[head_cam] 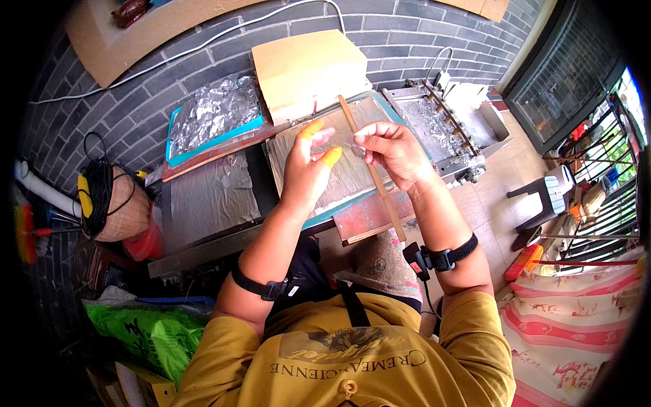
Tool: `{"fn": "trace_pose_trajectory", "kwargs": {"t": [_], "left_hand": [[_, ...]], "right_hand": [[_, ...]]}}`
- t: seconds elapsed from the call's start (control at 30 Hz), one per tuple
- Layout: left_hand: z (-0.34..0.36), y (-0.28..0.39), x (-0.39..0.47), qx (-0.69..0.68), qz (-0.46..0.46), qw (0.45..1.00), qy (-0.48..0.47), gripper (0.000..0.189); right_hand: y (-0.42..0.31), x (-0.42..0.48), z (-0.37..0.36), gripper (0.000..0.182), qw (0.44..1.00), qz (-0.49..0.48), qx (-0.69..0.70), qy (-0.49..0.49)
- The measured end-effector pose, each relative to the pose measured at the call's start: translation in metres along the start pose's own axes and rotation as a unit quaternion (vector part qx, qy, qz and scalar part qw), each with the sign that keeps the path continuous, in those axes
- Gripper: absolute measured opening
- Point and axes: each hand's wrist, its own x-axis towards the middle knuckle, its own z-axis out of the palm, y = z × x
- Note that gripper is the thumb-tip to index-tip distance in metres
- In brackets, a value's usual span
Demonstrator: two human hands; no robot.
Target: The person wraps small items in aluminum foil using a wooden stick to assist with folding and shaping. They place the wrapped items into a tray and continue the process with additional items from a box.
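Note:
My left hand, with yellow finger cots on the thumb and a fingertip, is held with its fingers apart over a flat board covered in wrinkled sheet. Facing it, my right hand has its thumb and fingertips pinched together on a small thin piece, blurred and partly see-through. A long narrow wooden strip lies slantwise across the board, passing below my right hand. Its near end sticks out past a worn red board. Beneath the covered board shows the edge of a teal mat.
A blue tray of crumpled silvery foil stands back left, near a cardboard box. Another foil-covered board is at the left. A metal frame device with foil scraps stands at the right. A stool is on the floor.

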Motion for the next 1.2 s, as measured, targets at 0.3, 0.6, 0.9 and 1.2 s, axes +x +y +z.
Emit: {"fn": "trace_pose_trajectory", "kwargs": {"t": [0.3, 0.6, 0.9, 1.2], "left_hand": [[0.004, 0.009, -0.001, -0.063, -0.074, 0.992, -0.086, 0.053], [-0.011, 0.013, -0.005, 0.000, -0.096, 0.994, -0.056, 0.051], [-0.115, 0.017, 0.013, 0.063, -0.125, 0.983, 0.116, 0.039], [-0.103, 0.028, 0.014, 0.031, -0.133, 0.988, 0.068, 0.038]], "right_hand": [[-0.007, -0.003, 0.007, 0.006, 1.000, 0.005, 0.020, 0.003], [-0.001, 0.003, 0.005, 0.005, 0.998, -0.029, 0.022, 0.050], [-0.001, -0.012, -0.030, 0.006, 0.993, -0.032, -0.019, 0.113], [0.003, 0.002, -0.010, 0.012, 0.998, 0.003, -0.034, 0.056]]}}
